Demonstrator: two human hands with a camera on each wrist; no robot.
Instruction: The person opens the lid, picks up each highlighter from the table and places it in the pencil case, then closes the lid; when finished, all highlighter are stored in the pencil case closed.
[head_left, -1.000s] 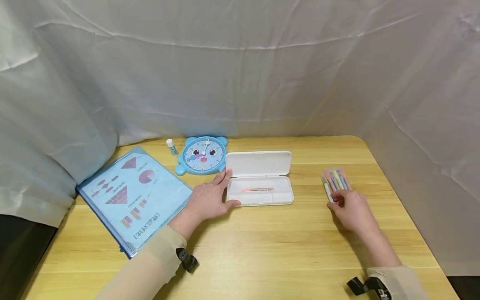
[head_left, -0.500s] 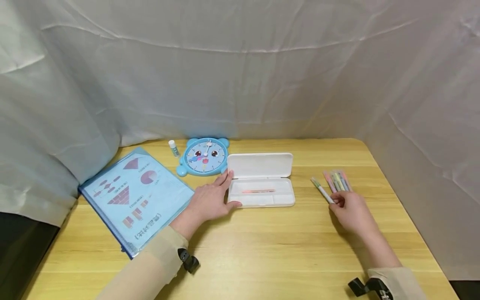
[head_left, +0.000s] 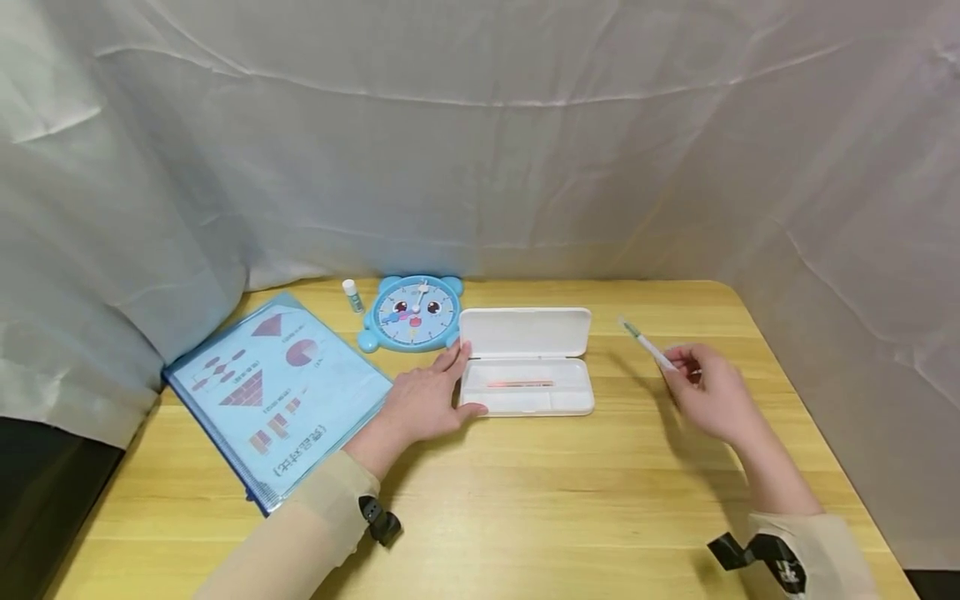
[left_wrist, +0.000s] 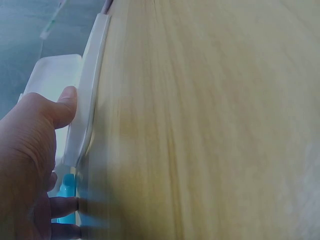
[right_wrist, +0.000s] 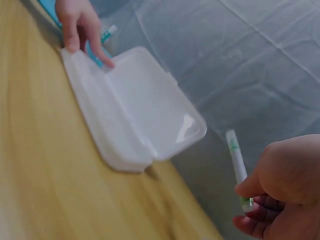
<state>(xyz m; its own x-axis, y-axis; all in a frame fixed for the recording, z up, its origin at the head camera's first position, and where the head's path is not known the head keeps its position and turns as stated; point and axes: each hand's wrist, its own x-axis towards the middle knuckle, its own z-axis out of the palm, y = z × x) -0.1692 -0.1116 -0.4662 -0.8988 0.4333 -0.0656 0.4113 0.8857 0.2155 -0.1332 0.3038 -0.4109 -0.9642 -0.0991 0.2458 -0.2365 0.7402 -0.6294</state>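
A white pencil case (head_left: pixel 527 400) lies with its lid raised, a thin pinkish pen-like stick (head_left: pixel 520 384) inside. My left hand (head_left: pixel 423 404) rests against its left end; in the left wrist view the thumb (left_wrist: pixel 67 102) lies on the edge and the other fingers extend to the table. To the right, my right hand (head_left: pixel 708 396) pinches a white marker with green ends (head_left: pixel 648 345) between thumb and fingers, above the table. In the right wrist view the marker (right_wrist: pixel 239 167) points up and away from the hand. The other coloured markers do not show.
A blue toy clock (head_left: pixel 415 312) stands just left of the lid, with a glue stick (head_left: pixel 352 295) beside it. A blue document folder (head_left: pixel 277 392) lies at the left. Grey cloth (head_left: pixel 480 167) hangs behind the wooden table (head_left: pixel 525 508).
My right hand has drawn the green-ended marker away from the coloured markers and lifted it; those markers have dropped out of sight. The left hand stays at the case.
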